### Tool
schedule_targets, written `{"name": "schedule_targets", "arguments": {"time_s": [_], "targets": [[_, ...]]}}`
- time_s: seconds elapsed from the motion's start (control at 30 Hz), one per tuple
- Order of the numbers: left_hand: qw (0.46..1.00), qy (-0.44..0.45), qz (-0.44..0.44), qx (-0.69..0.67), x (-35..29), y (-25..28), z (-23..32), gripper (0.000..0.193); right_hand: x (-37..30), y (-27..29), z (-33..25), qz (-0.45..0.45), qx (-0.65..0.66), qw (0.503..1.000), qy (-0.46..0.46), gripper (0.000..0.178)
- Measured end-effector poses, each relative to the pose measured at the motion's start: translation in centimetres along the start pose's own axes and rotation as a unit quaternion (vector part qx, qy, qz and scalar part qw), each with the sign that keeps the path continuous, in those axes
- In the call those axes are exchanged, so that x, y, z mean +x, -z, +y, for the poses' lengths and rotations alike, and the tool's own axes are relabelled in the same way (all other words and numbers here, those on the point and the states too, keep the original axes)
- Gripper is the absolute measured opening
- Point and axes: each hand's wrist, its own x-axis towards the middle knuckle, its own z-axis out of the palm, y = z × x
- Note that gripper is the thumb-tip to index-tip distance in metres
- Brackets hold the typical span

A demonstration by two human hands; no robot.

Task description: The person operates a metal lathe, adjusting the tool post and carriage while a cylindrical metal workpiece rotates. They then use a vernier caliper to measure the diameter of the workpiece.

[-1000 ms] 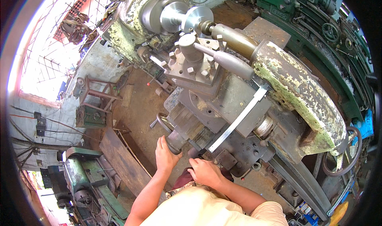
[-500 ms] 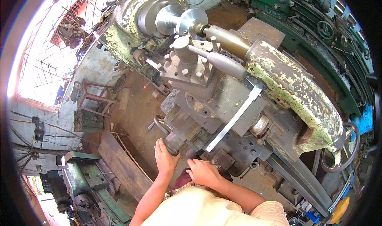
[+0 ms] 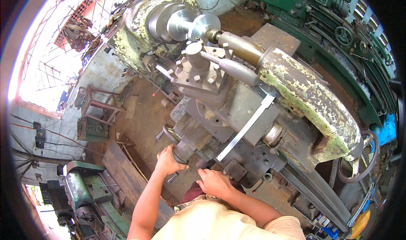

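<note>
At the front of a metal lathe, my left hand (image 3: 168, 160) is closed around the grey cross-slide handwheel (image 3: 182, 151), its thumb pointing right. A small crank handle (image 3: 172, 178) sticks out just below that hand. My right hand (image 3: 215, 182) is beside it with its fingers curled, close to a dark cylindrical knob (image 3: 201, 164); what its fingers hold is hidden. Up ahead, a shiny spool-shaped metal workpiece (image 3: 184, 25) sits between the chuck (image 3: 158, 22) and the tailstock centre (image 3: 214, 35). Nearer stands the square tool post (image 3: 203, 77) with its clamping lever (image 3: 237, 69).
A vernier caliper (image 3: 244, 129) lies across the slide, near the chipped-paint tailstock (image 3: 306, 94) and its handwheel (image 3: 359, 157). A green lathe (image 3: 334, 33) stands far right, another green machine (image 3: 86, 189) lower left. A wooden board (image 3: 129, 178) leans left of my arm.
My left hand has shifted left and wrapped further round the handwheel, and the crank handle below it has come into view. My right hand stays nearly in place. The view has tilted slightly.
</note>
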Motion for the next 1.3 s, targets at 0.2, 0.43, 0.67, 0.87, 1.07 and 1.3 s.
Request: {"name": "schedule_targets", "arguments": {"time_s": [0.2,0.43,0.67,0.87,1.07,1.3], "targets": [[0.999,0.018,0.009,-0.038,-0.3,-0.4,0.2,0.111,0.1,0.0,0.1,-0.013,-0.005,1.000,-0.004,0.032],[0.999,0.033,0.025,-0.036,-0.8,-0.5,1.0,0.112,0.1,0.1,0.0,-0.017,0.003,1.000,-0.008,0.033],[0.999,0.029,0.033,-0.031,-0.9,-0.7,0.8,0.111,0.1,0.2,0.0,-0.012,0.003,1.000,-0.006,0.033],[0.999,0.023,0.036,-0.034,-1.0,-0.8,0.9,0.110,0.1,0.0,0.0,0.001,-0.001,1.000,-0.010,0.034],[0.997,0.017,0.069,-0.018,-1.2,-1.4,0.9,0.111,0.2,0.2,-0.2,-0.014,-0.008,1.000,-0.020,0.034],[0.997,0.006,0.074,-0.025,-1.2,-1.6,0.8,0.113,0.1,0.4,-0.4,-0.024,0.001,0.999,-0.038,0.035]]}}
